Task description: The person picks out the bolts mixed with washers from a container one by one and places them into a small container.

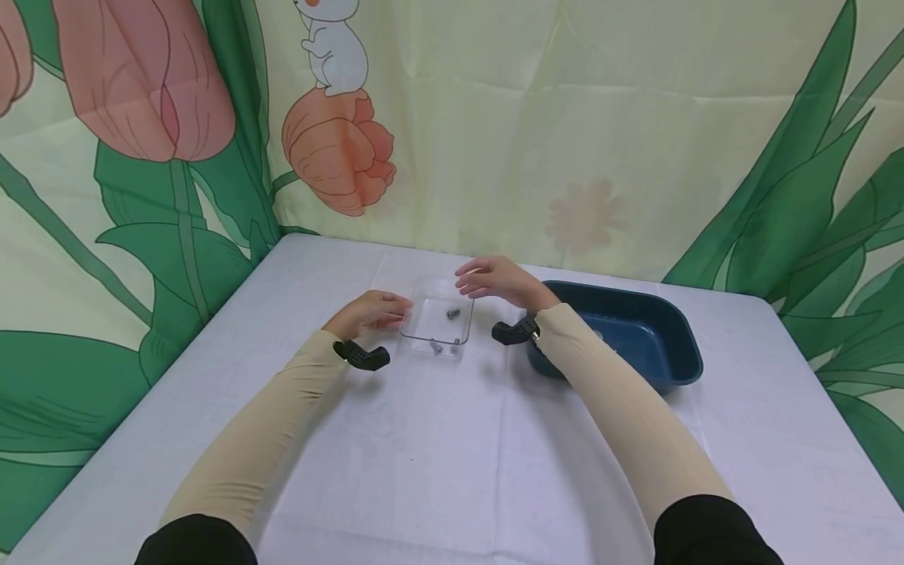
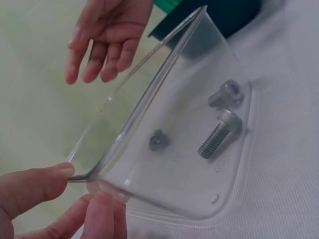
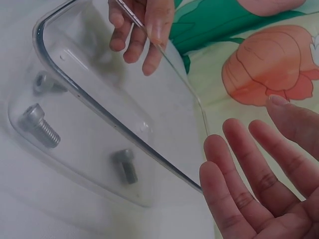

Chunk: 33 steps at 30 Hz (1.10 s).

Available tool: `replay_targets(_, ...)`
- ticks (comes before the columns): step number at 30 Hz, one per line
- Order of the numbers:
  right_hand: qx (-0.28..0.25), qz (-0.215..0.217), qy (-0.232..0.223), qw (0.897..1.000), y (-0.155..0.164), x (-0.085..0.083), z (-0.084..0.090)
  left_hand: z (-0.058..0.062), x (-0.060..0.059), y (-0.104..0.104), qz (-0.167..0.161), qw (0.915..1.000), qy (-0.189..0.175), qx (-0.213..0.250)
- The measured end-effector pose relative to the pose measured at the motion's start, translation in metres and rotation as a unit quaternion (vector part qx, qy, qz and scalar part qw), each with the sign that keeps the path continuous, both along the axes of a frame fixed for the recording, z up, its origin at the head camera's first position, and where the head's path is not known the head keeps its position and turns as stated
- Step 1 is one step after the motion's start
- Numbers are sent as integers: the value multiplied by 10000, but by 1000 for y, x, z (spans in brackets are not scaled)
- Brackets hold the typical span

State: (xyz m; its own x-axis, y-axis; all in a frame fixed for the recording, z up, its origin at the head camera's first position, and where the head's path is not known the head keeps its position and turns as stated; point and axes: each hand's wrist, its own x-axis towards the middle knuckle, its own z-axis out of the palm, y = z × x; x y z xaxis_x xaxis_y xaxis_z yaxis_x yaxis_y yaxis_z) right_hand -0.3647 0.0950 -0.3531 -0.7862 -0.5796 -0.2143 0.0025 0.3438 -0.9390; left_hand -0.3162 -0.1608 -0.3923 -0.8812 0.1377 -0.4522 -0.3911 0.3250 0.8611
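Observation:
A clear plastic tray (image 1: 433, 322) sits mid-table with three grey bolts (image 1: 453, 313) lying loose in it. My left hand (image 1: 372, 311) pinches the tray's left rim between thumb and fingers; in the left wrist view the hand (image 2: 82, 188) grips the corner of the tray (image 2: 174, 169), which holds a long bolt (image 2: 219, 133). My right hand (image 1: 493, 280) hovers with straight, spread fingers just over the tray's far right edge. In the right wrist view the right hand's fingers (image 3: 234, 169) sit close to the rim of the tray (image 3: 99, 114) and hold nothing.
A dark blue plastic tub (image 1: 678, 345) stands right of the tray, under my right forearm. A white cloth (image 1: 452, 455) covers the table. A flower-printed curtain (image 1: 565, 141) hangs behind and to both sides.

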Motion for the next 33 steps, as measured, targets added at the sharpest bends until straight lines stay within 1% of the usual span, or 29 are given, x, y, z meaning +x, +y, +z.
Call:
replay_targets(6, 67, 121, 27, 9999, 5, -1, 0, 0, 1, 0, -99, 9999, 49, -5)
replay_targets(10, 118, 216, 129, 9996, 11, 0, 3, 0, 1, -1, -157, 9998, 91, -2)
replay_targets(15, 120, 343, 220, 9991, 19, 3, 9, -1, 1, -1, -92, 9999, 36, 27)
replay_targets(19, 229, 341, 316, 9987, 29, 7, 15, -1, 0, -1, -23, 10000, -7, 15)
replay_targets(26, 454, 224, 461, 9977, 48, 10, 22, 0, 0, 0, -24, 10000, -24, -78)
replay_targets(31, 538, 243, 613, 9964, 64, 9, 26, -1, 0, 0, -22, 9999, -45, -135)
replay_targets(33, 599, 312, 677, 9954, 71, 10, 28, -1, 1, 0, -33, 9999, -47, -155)
